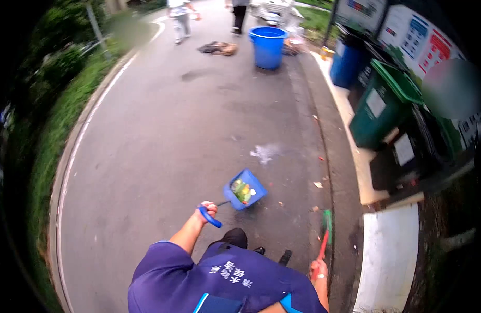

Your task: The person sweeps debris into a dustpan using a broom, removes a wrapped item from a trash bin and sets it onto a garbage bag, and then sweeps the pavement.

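My left hand (210,209) is closed around the handle of a blue dustpan (257,187), just below its curved blue grip end. Green and yellow scraps (243,191) lie in the pan, which is held out in front of my legs. Lower right, my right hand (319,269) grips the red handle of a broom (323,245). The broom's green bristles (327,221) are down by the gutter at the curb, to the right of the dustpan. Small bits of litter (317,184) are scattered on the road near them.
Several wheeled bins, including a green bin (373,112) and a black bin (405,156), line the right side before posters. Ahead stand a large blue tub (268,49) and a brown bundle (218,48). Two people (180,18) are farther up the road. Grass (76,99) borders the left.
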Demonstrator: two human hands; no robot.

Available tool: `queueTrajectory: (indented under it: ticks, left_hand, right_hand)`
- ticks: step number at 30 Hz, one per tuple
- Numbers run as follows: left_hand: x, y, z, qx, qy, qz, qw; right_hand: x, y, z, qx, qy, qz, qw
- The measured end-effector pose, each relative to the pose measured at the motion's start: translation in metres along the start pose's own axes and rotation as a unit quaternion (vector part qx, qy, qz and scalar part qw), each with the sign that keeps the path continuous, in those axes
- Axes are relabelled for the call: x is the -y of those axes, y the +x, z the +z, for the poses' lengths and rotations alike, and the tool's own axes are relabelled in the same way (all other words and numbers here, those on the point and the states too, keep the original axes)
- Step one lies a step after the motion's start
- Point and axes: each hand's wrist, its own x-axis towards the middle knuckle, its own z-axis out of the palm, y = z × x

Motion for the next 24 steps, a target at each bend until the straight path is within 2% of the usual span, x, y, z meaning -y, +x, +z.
queueTrajectory:
  ticks: [1, 2, 3, 4, 6, 8, 10, 11, 12, 14, 16, 17, 18, 19, 20, 22, 24]
  left_hand:
    - [-0.007, 0.012, 0.0, 0.013, 0.006, -0.006, 1.0]
    - [-0.016, 0.024, 0.0, 0.023, 0.01, -0.021, 0.999]
    - [-0.013, 0.037, 0.007, 0.026, 0.005, -0.005, 1.0]
    - [-0.012, 0.052, 0.022, 0.031, 0.002, 0.015, 0.999]
    - [-0.033, 0.086, 0.037, -0.058, -0.015, 0.005, 0.998]
    - [-0.055, 0.116, 0.044, -0.076, -0.008, -0.004, 0.997]
    - [-0.058, 0.149, 0.063, -0.07, 0.081, 0.089, 0.99]
    - [-0.058, 0.168, 0.074, -0.055, 0.072, 0.08, 0.993]
    - [-0.062, 0.189, 0.083, -0.037, 0.064, 0.074, 0.995]
    - [-0.079, 0.22, 0.074, -0.102, 0.047, -0.021, 0.993]
    - [-0.082, 0.246, 0.082, -0.115, 0.029, -0.047, 0.992]
    - [-0.08, 0.258, 0.095, -0.124, 0.025, -0.066, 0.99]
    - [-0.081, 0.273, 0.104, -0.133, 0.025, -0.068, 0.989]
    - [-0.08, 0.285, 0.111, -0.132, 0.029, -0.078, 0.988]
    - [-0.077, 0.292, 0.112, -0.128, 0.034, -0.087, 0.987]
    - [-0.069, 0.313, 0.118, -0.146, 0.043, -0.073, 0.986]
    - [-0.057, 0.331, 0.125, -0.155, 0.025, -0.121, 0.98]
  right_hand:
    - [0.003, 0.036, -0.021, 0.021, -0.001, 0.006, 1.0]
    - [0.008, 0.031, 0.005, -0.004, -0.023, -0.003, 1.0]
    - [0.016, 0.032, 0.025, 0.014, -0.03, -0.008, 0.999]
    - [0.024, 0.059, 0.029, 0.018, 0.061, 0.051, 0.997]
    - [0.032, 0.07, 0.063, 0.053, 0.142, 0.127, 0.98]
    - [0.043, 0.044, 0.117, 0.052, 0.152, 0.135, 0.978]
    - [0.075, 0.034, 0.14, 0.128, 0.158, 0.137, 0.969]
    - [0.096, 0.02, 0.159, 0.119, 0.098, 0.106, 0.982]
    - [0.113, 0.022, 0.165, 0.147, 0.153, 0.127, 0.969]
    - [0.131, 0.015, 0.186, 0.157, 0.178, 0.141, 0.961]
    - [0.147, 0.029, 0.2, 0.136, 0.028, 0.085, 0.987]
    - [0.159, 0.036, 0.215, 0.13, 0.034, 0.09, 0.987]
    - [0.171, 0.042, 0.234, 0.08, -0.112, 0.024, 0.99]
    - [0.184, 0.05, 0.249, 0.028, -0.256, -0.039, 0.965]
    - [0.193, 0.061, 0.253, 0.027, -0.252, -0.035, 0.967]
    - [0.225, 0.098, 0.261, 0.045, -0.37, -0.071, 0.925]
    - [0.262, 0.133, 0.273, 0.046, -0.409, -0.083, 0.907]
